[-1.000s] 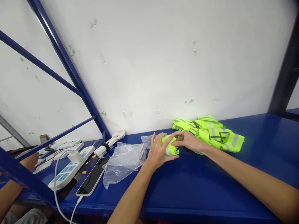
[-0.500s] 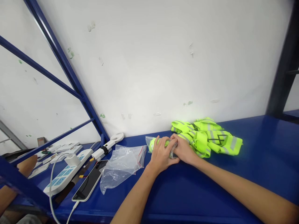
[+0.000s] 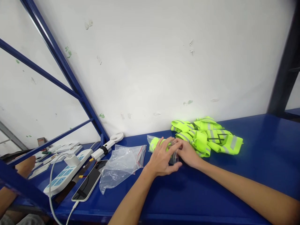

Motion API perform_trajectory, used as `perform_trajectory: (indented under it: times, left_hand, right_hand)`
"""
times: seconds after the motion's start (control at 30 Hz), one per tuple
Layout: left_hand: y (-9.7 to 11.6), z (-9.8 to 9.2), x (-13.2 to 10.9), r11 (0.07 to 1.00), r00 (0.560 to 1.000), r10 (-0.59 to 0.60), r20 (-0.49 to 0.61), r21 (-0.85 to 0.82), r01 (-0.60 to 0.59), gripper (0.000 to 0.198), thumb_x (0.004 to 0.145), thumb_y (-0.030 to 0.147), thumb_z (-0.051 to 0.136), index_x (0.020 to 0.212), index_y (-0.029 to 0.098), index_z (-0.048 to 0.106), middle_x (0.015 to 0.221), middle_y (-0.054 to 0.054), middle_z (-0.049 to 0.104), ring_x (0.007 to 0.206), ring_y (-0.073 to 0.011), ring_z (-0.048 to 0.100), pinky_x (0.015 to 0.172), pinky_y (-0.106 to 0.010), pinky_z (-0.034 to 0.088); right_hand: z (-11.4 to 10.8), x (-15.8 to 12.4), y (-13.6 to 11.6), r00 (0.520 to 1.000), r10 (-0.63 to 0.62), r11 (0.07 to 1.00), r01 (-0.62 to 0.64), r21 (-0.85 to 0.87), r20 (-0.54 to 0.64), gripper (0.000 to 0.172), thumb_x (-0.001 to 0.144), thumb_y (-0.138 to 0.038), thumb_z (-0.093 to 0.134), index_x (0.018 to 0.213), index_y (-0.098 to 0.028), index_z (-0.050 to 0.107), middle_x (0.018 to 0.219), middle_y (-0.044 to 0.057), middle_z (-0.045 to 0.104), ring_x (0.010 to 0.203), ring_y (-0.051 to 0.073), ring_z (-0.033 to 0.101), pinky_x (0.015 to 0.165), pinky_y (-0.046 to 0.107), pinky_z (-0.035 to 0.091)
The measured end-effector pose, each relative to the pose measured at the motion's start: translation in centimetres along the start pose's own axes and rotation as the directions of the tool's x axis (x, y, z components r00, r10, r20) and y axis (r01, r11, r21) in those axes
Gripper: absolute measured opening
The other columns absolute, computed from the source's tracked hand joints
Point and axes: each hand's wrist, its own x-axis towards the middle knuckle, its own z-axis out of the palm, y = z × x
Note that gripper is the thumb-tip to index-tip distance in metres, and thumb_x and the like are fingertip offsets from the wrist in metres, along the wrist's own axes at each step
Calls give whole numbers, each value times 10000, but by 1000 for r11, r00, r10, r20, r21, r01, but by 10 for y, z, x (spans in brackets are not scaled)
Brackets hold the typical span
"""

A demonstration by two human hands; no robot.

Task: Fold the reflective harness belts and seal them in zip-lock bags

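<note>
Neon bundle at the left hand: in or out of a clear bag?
In: clear bag shows on either side of the neon bundle. Sealed: cannot tell; the left hand covers much of it.

Hands (image 3: 161,157) on clear bag (image 3: 174,155), yellow-green bundle (image 3: 154,143) inside.

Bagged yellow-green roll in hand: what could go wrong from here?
1. The clear film around the roll bunches between the left hand and right hand; it might snag or tear.
2. Loose reflective strips lie close by the right hand; a sideways sweep could drag them.
3. The phone's cable runs over the front edge; a snag could pull the phone off.
</note>
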Motion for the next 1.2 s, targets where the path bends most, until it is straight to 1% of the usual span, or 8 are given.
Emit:
perform_trajectory:
  times: [0.13, 0.27, 0.47, 0.67, 0.8, 0.9, 1.07, 1.2]
  left_hand:
    - [-8, -4, 0, 992, 991, -124, -41, -4, 124, 498, 924, 263, 373, 1419, 215, 362, 1455, -104, 427, 1392, -215, 331, 1164, -480, 227]
    - [-13, -1, 2, 988, 988, -153, 19, 6, 153, 401, 938, 245, 375, 1324, 242, 484, 1337, -58, 559, 1276, -192, 475, 1129, -438, 298]
    - [-11, 9, 10, 958, 958, -280, -67, 42, 283, 302, 921, 241, 415, 1166, 212, 589, 1118, -66, 648, 1052, -210, 583, 975, -409, 412]
    - [-12, 6, 27, 895, 892, -426, -153, 72, 440, 223, 884, 249, 478, 1054, 216, 618, 1174, -75, 597, 1123, -241, 550, 1040, -491, 348]
    - [-17, -5, 40, 964, 965, -262, -26, -60, 260, 305, 803, 200, 544, 1102, 222, 603, 1342, -61, 534, 1263, -236, 474, 1080, -406, 355]
    - [-20, -6, 45, 962, 979, -180, 100, -188, 196, 308, 830, 213, 504, 1121, 227, 603, 1144, -30, 665, 1064, -200, 610, 962, -332, 462]
    - [-23, 1, 42, 928, 966, -256, 46, -267, 258, 263, 900, 265, 464, 1082, 227, 650, 1062, -24, 706, 987, -188, 644, 917, -316, 488]
    - [-28, 3, 38, 894, 961, -275, -31, -375, 244, 266, 936, 309, 456, 1022, 203, 684, 1075, -48, 701, 993, -177, 642, 920, -303, 487]
  right_hand:
    - [-12, -11, 4, 995, -26, 981, 45, -189, 99, 156, 798, -202, 531, 938, -222, 596, 881, 38, 669, 794, 220, 626, 695, 316, 489]
    - [-20, -16, 9, 988, -27, 970, 63, -235, 153, 204, 797, -174, 534, 974, -231, 617, 913, 45, 685, 830, 233, 651, 736, 339, 513]
    - [-18, -13, 9, 985, 39, 998, -46, 41, 166, 386, 789, -176, 540, 1164, -247, 598, 1111, 76, 659, 998, 254, 664, 852, 404, 543]
    - [-14, -14, 7, 984, 74, 966, -110, 235, 159, 749, 743, -127, 557, 1420, -288, 279, 1371, 119, 440, 1122, 203, 606, 977, 408, 484]
    - [-13, -14, 5, 997, 64, 980, -69, 186, 35, 440, 787, -189, 585, 1194, -260, 436, 1281, 101, 443, 1033, 197, 625, 871, 383, 542]
    - [-17, -13, 1, 998, 13, 1000, -13, 2, 62, 70, 849, -279, 562, 843, -213, 582, 1175, 96, 511, 1114, 254, 568, 910, 412, 508]
    - [-22, -13, -7, 996, 27, 992, -16, -125, 89, 377, 949, -390, 411, 708, -212, 642, 1150, 97, 599, 1256, 291, 467, 1067, 463, 340]
    - [-20, -12, -5, 996, 33, 986, -19, -167, 86, 360, 906, -425, 495, 660, -214, 652, 1095, 98, 648, 1226, 308, 503, 983, 432, 418]
